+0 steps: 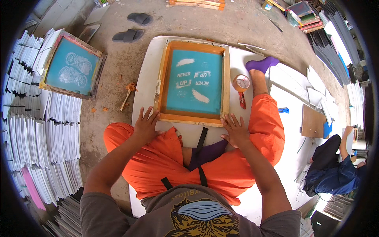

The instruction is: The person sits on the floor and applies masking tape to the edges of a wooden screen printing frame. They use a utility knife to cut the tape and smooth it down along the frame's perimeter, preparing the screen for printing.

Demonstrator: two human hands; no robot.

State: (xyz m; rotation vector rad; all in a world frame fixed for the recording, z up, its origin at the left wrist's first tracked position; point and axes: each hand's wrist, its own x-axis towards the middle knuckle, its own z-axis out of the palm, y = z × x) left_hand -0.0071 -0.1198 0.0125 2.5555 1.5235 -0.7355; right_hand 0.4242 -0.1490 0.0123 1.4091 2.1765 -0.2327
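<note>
A wooden screen-printing frame [226, 85] with teal mesh lies flat on a white board [147, 79] in front of my crossed legs. White lettering and smeared white patches show on the mesh. My left hand [147, 127] rests at the frame's near left corner, fingers spread, fingertips by the wood. At the near right corner my right hand [236, 130] lies with its fingers stretched apart, touching or close to the frame's edge. Neither hand grips anything. Right of the frame sit a roll of tape [241, 83] and a red cutter knife [242, 101].
Stacks of white sheets [27, 138] line the left, with another teal screen [73, 65] leaning on them. Dark slippers [128, 36] lie on the floor beyond. A blue cutter [283, 110] and a brown board [316, 122] are at right, near another person [335, 173].
</note>
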